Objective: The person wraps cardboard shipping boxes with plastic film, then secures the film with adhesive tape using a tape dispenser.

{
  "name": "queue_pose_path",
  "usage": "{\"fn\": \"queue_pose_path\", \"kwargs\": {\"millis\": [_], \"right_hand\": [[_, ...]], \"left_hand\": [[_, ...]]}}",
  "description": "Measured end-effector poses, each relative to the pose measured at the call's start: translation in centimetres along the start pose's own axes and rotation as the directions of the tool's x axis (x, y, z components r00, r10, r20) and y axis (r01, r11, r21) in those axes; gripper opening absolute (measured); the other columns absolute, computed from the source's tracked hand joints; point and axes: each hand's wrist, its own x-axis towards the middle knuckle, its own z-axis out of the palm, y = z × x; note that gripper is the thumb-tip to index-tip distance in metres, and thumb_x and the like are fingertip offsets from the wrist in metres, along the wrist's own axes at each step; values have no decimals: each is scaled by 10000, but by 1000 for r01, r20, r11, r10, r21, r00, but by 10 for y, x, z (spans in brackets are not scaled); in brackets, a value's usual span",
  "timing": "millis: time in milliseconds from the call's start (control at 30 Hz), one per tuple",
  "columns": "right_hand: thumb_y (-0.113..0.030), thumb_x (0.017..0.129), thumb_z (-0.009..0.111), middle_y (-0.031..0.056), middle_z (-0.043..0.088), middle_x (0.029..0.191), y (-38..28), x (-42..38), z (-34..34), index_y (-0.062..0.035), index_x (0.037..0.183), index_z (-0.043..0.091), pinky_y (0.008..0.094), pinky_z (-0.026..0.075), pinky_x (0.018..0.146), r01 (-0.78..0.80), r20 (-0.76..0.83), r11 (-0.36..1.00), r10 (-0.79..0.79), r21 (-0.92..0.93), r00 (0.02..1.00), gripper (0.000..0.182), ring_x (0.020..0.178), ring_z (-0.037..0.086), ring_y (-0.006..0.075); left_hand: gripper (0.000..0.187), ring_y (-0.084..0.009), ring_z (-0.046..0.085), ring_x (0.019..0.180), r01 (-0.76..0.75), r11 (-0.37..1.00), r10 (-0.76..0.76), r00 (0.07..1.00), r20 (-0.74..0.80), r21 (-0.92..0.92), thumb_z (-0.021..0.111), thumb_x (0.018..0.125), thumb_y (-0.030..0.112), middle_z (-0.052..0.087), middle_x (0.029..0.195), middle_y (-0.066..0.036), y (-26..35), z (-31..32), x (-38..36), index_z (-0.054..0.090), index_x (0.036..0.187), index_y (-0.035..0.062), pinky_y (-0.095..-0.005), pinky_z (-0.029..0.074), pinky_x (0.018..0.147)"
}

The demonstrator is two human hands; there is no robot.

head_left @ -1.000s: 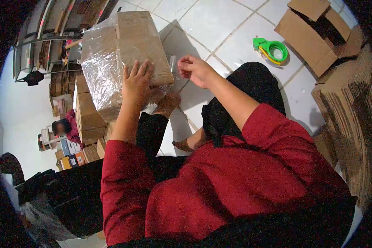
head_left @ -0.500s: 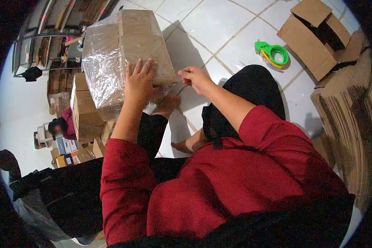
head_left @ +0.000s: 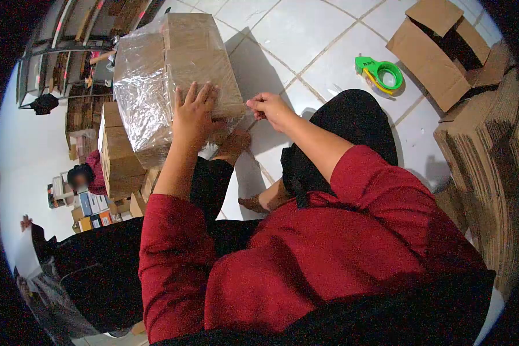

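A large cardboard box [head_left: 199, 52] wrapped in shiny clear plastic stands on the tiled floor in front of me. My left hand [head_left: 194, 115] rests on its near part with the fingers spread. Just right of the box's near right corner is my right hand [head_left: 269, 111], its fingers pinched together; whatever they hold, if anything, is too small to make out. A green tape dispenser [head_left: 388, 75] with a yellow part lies on the floor farther right.
An open cardboard box [head_left: 429, 60] and a tall stack of flattened cardboard [head_left: 487, 155] stand at the right. Another box [head_left: 124, 167] is at the left. Shelves [head_left: 69, 52] fill the upper left. Two other people are at the left, one in black at the lower left.
The person in black at the lower left has shifted, and a hand now shows there. My right hand has moved very slightly left; my left hand stays on the box.
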Motion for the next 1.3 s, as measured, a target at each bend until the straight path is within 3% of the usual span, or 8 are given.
{"fn": "queue_pose_path", "kwargs": {"millis": [533, 733, 800, 900, 1033, 1133, 1200, 1300], "right_hand": [[-214, 731, 616, 12, 486, 638, 2, 6, 2, -33, 778, 508, 224, 370, 500, 14, -55, 983, -24, -186, 998, 216, 545, 442, 90], [-214, 723, 624, 7, 493, 642, 14, 12, 1, -39, 737, 517, 231, 357, 491, 17, -117, 985, -38, -171, 992, 205, 552, 443, 98], [-212, 745, 596, 10, 502, 656, 20, 16, -1, -42, 752, 525, 239, 358, 506, 4, -100, 985, -21, -173, 995, 184, 552, 443, 103], [-218, 778, 550, 7, 510, 675, 24, 18, -2, -57, 770, 531, 247, 364, 528, -68, -85, 994, 60, -87, 995, 163, 571, 444, 103], [-223, 806, 505, 0, 513, 685, 26, 21, -2, -73, 774, 538, 249, 368, 541, -121, -119, 985, 107, -123, 987, 156, 592, 444, 105], [-229, 813, 493, -4, 512, 693, 21, 17, 5, -87, 778, 542, 252, 372, 538, -192, -41, 978, 190, -83, 981, 154, 612, 447, 106], [-221, 817, 484, -1, 514, 685, 13, 13, 18, -81, 757, 543, 254, 366, 523, -316, -176, 944, 329, 100, 928, 164, 592, 442, 111], [-228, 803, 510, 6, 514, 666, 21, 17, 11, -67, 745, 546, 258, 361, 507, -224, -99, 974, 227, 47, 969, 175, 562, 433, 108]], "left_hand": [[684, -238, 291, 1176, -12, 998, 12, 1000, -2, 61, 595, 610, 451, 336, 1263, 1, 2, -1, 1, 383, 1196, 168, -513, 153, 962], [580, -205, 205, 1221, -125, 992, 125, 984, -129, 9, 554, 656, 439, 267, 1301, 59, 5, -11, -1, 375, 1191, 304, -559, 103, 958], [471, -181, 246, 1206, -247, 968, 248, 967, -52, 32, 503, 719, 375, 318, 1271, 77, 4, -12, -3, 381, 1173, 347, -556, 61, 967], [398, -162, 318, 1167, -256, 964, 251, 965, 72, 68, 450, 763, 327, 382, 1227, 78, 3, -8, -4, 401, 1158, 336, -548, 28, 972], [368, -156, 367, 1133, -263, 963, 260, 964, 57, 58, 436, 770, 321, 428, 1187, 74, 1, -5, -3, 424, 1138, 334, -541, 15, 975], [369, -157, 367, 1129, -252, 965, 248, 967, 64, 68, 447, 761, 333, 427, 1183, 77, 2, -5, -4, 434, 1129, 332, -544, 22, 974], [375, -153, 379, 1112, -264, 965, 263, 964, 28, 9, 463, 750, 343, 440, 1160, 81, 1, -2, -2, 441, 1123, 328, -577, 21, 956], [379, -146, 384, 1099, -207, 977, 203, 976, 76, 47, 475, 739, 358, 443, 1150, 86, 7, -8, 0, 447, 1116, 328, -615, 19, 932]]}}
